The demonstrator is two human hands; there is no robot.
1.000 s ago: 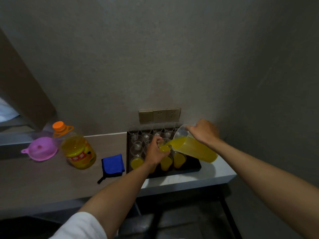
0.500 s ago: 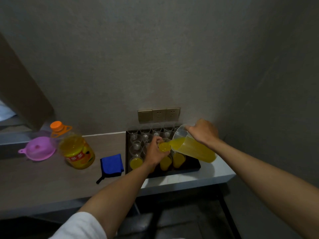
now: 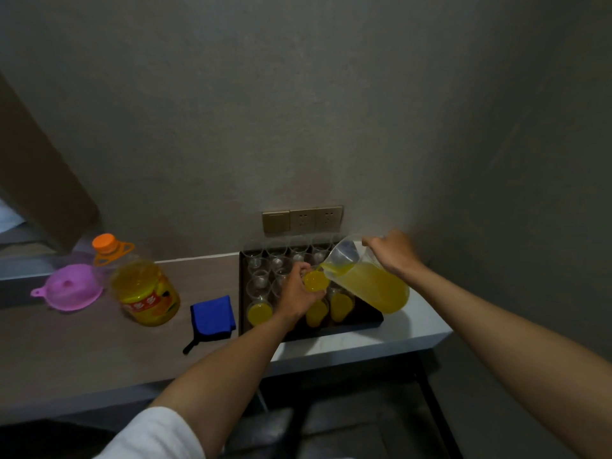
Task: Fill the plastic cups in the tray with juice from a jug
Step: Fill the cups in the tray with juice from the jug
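Grey wall, sockets (image 3: 303, 219), a pale counter (image 3: 414, 329) and a dark tray (image 3: 374, 318) packed with clear cups.

One cup (image 3: 315, 281) full of juice is held over the tray by the left hand (image 3: 298, 294), fingers wrapped round it. The jug (image 3: 367, 279) is gripped by the right hand (image 3: 390, 250) and tipped, spout at the cup's rim. Three filled cups (image 3: 259, 313) are seen along the near row.

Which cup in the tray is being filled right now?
The cup gripped by the left hand, lifted to the spout of the tilted jug; the other cups stand untouched in the tray.
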